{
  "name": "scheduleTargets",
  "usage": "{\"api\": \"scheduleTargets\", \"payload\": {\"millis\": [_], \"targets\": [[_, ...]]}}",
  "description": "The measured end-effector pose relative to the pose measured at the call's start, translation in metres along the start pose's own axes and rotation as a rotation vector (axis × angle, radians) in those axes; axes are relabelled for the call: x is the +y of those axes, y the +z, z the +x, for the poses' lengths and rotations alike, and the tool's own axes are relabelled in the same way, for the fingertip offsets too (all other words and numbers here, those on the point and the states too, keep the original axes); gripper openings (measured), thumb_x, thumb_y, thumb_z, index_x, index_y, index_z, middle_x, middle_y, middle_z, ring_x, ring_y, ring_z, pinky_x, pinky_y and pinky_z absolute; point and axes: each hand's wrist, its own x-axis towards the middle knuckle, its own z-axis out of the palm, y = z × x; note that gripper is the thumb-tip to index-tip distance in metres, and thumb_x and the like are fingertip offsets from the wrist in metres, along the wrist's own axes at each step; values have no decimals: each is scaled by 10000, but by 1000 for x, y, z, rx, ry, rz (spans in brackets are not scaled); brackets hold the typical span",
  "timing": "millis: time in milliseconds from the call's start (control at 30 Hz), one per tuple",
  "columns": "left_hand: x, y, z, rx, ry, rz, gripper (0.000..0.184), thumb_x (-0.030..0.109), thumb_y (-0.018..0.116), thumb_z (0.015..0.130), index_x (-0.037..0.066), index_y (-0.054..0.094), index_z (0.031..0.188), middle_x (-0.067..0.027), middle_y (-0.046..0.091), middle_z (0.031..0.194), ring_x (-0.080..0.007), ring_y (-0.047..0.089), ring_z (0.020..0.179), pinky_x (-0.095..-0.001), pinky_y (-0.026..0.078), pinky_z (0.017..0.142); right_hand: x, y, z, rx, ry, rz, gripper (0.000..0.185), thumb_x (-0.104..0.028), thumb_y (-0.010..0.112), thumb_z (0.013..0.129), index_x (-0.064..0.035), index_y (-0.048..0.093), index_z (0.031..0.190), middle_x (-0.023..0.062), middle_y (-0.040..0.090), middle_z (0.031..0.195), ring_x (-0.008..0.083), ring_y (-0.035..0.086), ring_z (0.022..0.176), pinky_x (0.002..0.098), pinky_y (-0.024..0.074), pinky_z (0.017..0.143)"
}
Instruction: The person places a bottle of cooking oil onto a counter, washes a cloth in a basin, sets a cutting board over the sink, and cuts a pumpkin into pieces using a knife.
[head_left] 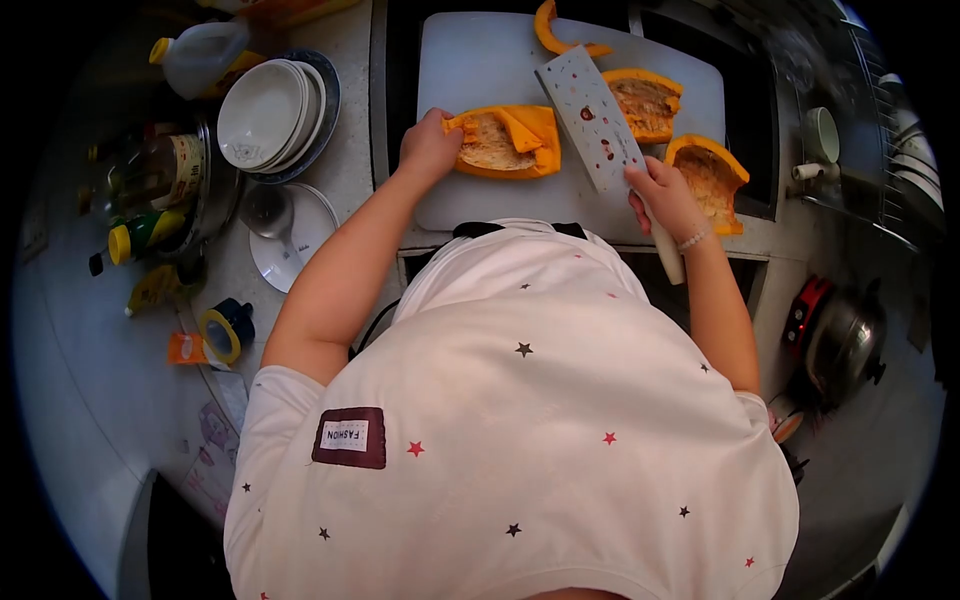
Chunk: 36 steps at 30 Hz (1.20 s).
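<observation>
On a white cutting board (470, 60) lies a piece of pumpkin (505, 150), its stringy inside facing up. My left hand (431, 147) grips that piece at its left end. A cleaver (592, 115) with a patterned, speckled blade is in my right hand (668, 198), fingers closed round the pale handle. The blade slants just right of the held piece, and I cannot tell whether they touch. Two more pumpkin pieces, one (648, 105) behind the blade and another (712, 180) near the right edge, show their insides. A curved pumpkin strip (560, 35) lies at the top.
Stacked white bowls (262, 115) stand on the left counter, near a plate with a ladle (270, 212). Bottles (150, 190) and a roll of tape (228, 330) are further left. On the right are a metal pot (848, 345) and a dish rack (885, 130).
</observation>
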Motion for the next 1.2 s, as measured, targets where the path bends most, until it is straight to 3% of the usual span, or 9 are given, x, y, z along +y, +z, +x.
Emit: {"api": "scheduleTargets", "payload": {"millis": [433,767,1067,1200], "targets": [[-1,2,-1,39,44,-7,315,257,560,802,49,565,1037,-189,633,930,-326,609,896,-384,470,795,11,-26,-37,-104,73,-302,220,-214,478,909,-9,507,833,24,487,534,109,448,346,254,368,327],[8,8,-9,104,-21,26,286,220,546,797,38,570,1017,-197,632,934,-347,603,901,-409,470,793,-16,-28,-25,-294,312,-145,221,-220,451,917,-6,489,956,20,443,534,106,445,359,274,434,329],[21,18,-39,220,-134,-15,271,160,483,820,16,522,1047,-207,628,941,-370,600,889,-423,466,795,-32,-9,-29,-225,332,-217,220,-219,453,912,-5,491,947,17,429,534,105,433,362,280,442,345],[25,27,-54,293,-179,-74,271,152,482,823,16,494,1058,-223,623,924,-390,596,882,-439,464,788,-50,-1,-34,-188,293,-406,225,-216,453,913,5,489,898,39,449,536,130,466,368,292,446,347]]}}
